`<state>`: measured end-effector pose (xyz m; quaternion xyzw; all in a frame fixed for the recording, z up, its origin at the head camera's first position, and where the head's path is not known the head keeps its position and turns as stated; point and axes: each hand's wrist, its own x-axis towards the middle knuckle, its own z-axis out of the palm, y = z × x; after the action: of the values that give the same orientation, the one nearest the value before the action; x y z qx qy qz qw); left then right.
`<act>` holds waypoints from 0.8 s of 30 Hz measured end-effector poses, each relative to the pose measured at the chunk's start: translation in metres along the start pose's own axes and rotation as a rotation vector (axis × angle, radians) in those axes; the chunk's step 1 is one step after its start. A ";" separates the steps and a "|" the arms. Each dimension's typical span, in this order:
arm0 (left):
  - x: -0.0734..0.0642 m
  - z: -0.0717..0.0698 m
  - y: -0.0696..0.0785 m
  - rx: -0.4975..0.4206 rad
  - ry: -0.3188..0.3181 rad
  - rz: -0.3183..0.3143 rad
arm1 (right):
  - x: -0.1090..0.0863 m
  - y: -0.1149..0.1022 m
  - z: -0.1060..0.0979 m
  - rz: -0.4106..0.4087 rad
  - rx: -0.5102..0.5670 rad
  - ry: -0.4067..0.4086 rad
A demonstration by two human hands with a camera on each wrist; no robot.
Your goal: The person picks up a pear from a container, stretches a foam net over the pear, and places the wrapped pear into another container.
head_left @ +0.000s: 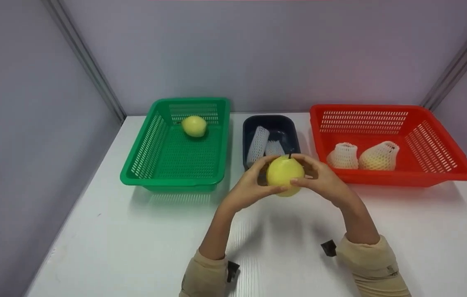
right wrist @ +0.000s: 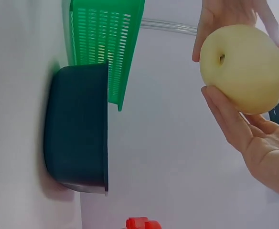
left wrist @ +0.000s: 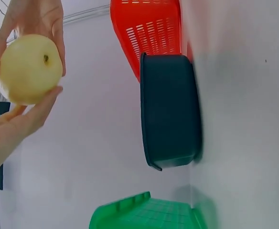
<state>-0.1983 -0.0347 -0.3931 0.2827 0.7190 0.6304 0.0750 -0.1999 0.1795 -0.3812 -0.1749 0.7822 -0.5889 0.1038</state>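
A yellow pear (head_left: 285, 175) is held up above the white table, its dark stem pointing up and away. My left hand (head_left: 250, 185) grips it from the left, thumb on the near side. From the right, my right hand (head_left: 327, 181) holds it too, its thumb across the front. Both wrist views show the bare underside of the pear (left wrist: 29, 71) between the two hands. Just behind the hands stands a dark blue bin (head_left: 285, 123) with white foam net sleeves (head_left: 258, 144) inside, its near end partly hidden by the hands and pear.
On the left, a green basket (head_left: 134, 181) contains another bare pear (head_left: 194, 126). A red basket (head_left: 444, 173) on the right holds two pears in white foam nets (head_left: 380, 156). Grey-white panels (head_left: 258, 53) rise behind and beside the table.
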 end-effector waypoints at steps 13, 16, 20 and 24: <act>0.002 -0.017 -0.013 -0.154 -0.100 -0.078 | 0.004 0.006 0.000 0.009 0.116 -0.086; 0.003 -0.018 -0.015 -0.128 -0.104 -0.072 | 0.006 0.009 -0.001 0.016 0.075 -0.113; 0.003 -0.018 -0.018 -0.086 -0.116 -0.066 | 0.007 0.015 -0.003 0.012 0.033 -0.159; 0.004 -0.020 -0.021 -0.018 -0.135 -0.057 | 0.008 0.022 -0.003 0.016 0.011 -0.199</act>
<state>-0.2175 -0.0508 -0.4086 0.3032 0.7144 0.6139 0.1441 -0.2112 0.1843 -0.4017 -0.2259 0.7660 -0.5721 0.1867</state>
